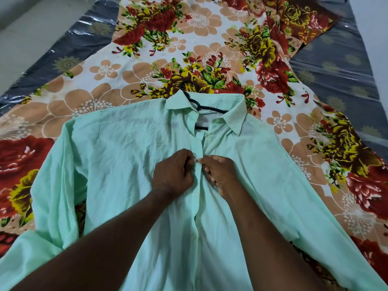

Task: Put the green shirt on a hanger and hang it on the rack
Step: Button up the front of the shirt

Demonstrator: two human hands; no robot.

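The mint green shirt (117,148) lies front up and spread out on a flowered bedsheet. A black hanger (194,101) sits inside it; its hook sticks out past the collar and a bar shows in the open neck. Both hands meet at the button placket in the middle of the chest. My left hand (172,173) pinches the left edge of the placket. My right hand (220,171) pinches the right edge, and a small button shows between the fingertips. The buttons lower down look fastened. No rack is in view.
The flowered bedsheet (201,49) covers a dark mattress wrapped in plastic (346,66), whose bare strips show at left and right. Pale floor (31,32) lies at the far left. The sheet bunches in folds at the upper right.
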